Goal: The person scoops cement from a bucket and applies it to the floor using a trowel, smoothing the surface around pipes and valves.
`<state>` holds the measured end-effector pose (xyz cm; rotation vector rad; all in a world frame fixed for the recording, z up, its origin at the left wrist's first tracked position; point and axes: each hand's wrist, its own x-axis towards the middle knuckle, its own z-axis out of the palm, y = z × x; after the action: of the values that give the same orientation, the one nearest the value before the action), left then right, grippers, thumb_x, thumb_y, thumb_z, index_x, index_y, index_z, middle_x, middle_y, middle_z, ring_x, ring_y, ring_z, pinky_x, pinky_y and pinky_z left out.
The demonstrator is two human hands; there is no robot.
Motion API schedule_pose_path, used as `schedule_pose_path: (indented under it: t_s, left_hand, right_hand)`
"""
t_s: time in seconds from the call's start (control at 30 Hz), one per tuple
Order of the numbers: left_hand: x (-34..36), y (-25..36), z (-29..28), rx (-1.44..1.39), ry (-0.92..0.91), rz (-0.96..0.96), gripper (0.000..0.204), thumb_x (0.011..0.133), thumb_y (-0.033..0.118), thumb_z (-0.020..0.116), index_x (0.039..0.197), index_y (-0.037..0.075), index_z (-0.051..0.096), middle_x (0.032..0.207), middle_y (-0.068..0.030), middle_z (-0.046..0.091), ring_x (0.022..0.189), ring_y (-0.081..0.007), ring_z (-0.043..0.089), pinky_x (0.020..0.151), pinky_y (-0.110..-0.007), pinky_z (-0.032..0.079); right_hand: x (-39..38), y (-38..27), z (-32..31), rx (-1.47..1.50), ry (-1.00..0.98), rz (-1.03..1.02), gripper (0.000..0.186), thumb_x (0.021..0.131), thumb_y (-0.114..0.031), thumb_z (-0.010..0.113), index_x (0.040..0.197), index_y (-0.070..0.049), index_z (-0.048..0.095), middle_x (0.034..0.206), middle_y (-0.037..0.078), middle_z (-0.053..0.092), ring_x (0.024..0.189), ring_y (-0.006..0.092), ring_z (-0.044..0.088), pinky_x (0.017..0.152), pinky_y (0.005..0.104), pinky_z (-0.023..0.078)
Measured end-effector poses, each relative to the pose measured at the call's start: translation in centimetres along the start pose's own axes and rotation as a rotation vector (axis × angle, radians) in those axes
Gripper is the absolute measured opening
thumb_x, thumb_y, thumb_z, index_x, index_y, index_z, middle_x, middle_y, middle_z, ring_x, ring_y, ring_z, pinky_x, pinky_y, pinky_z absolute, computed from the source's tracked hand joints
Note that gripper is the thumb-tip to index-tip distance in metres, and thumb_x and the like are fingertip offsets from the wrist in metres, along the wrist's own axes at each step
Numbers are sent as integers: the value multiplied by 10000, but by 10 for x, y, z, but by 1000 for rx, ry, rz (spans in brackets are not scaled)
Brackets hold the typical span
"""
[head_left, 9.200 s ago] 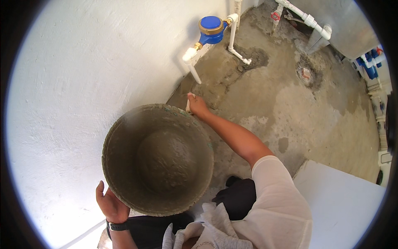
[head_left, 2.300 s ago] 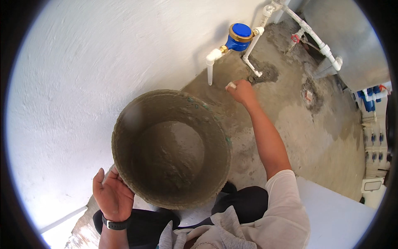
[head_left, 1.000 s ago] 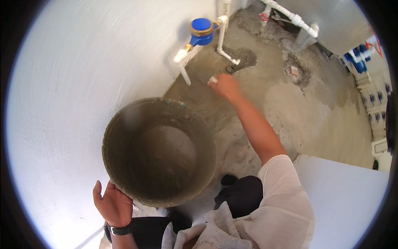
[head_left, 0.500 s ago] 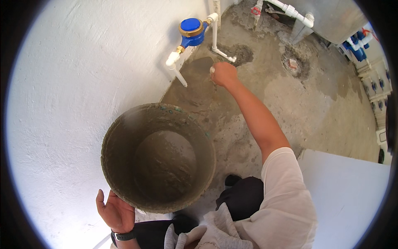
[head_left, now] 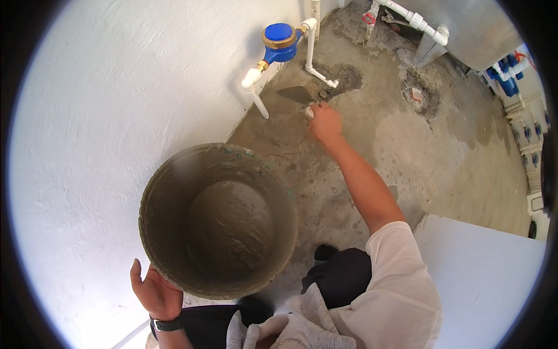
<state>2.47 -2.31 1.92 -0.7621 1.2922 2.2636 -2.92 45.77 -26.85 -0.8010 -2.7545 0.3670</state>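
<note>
A deep, mortar-coated bucket [head_left: 273, 166] leans open toward me, with a layer of wet grey mortar [head_left: 232, 218] at its bottom. At its near-left side my left hand [head_left: 160, 294] supports it from outside, fingers partly hidden beneath the bucket and thumb sticking out. My right hand [head_left: 326, 121] reaches forward, closed round the pale handle of a trowel [head_left: 295, 93]. The trowel's dark blade lies low over wet mortar on the floor, close to the wall and a rough patch [head_left: 347, 77] by a white pipe [head_left: 317, 74].
A blue and brass water meter [head_left: 279, 42] on white pipes juts from the white wall [head_left: 104, 116]. A red valve [head_left: 369, 18] and a metal tank [head_left: 474, 29] stand at the far right. A broken hole [head_left: 417, 96] breaks the floor. A white panel [head_left: 476, 273] lies at the right.
My right hand has drawn slightly back toward me with the trowel, and more of the blade shows. The bucket and left hand have barely moved; the view has shifted a little.
</note>
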Motion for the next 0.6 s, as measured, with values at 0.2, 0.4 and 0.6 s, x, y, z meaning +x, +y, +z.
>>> schedule_pose_path:
  t_s: [0.2, 0.4, 0.6]
  left_hand:
    - [-10, 10, -21, 23, 27, -35, 763, 1042, 612, 384, 1364, -58, 556, 1360, -202, 663, 1203, -352, 659, 1031, -501, 530]
    - [-22, 12, -39, 49, 61, -60, 857, 1021, 673, 379, 1444, -62, 508, 1440, -207, 608, 1308, -369, 581, 1123, -522, 442]
    - [-24, 16, -49, -29, 42, -86, 913, 1003, 703, 380, 1506, -56, 440, 1511, -216, 536, 1379, -383, 507, 1165, -543, 384]
  right_hand:
    - [-7, 15, -46, 361, -476, 162, 372, 874, -310, 767, 1128, -40, 731, 1037, 202, 753, 943, 371, 735, 831, 439, 568]
    - [-36, 0, -18, 394, -712, -4, 521, 942, -444, 708, 1168, 26, 706, 1039, 206, 745, 937, 325, 721, 833, 413, 555]
    - [-64, -68, 63, 923, -725, 270, 493, 965, -410, 666, 1138, 51, 678, 1052, 223, 725, 907, 335, 726, 801, 447, 544]
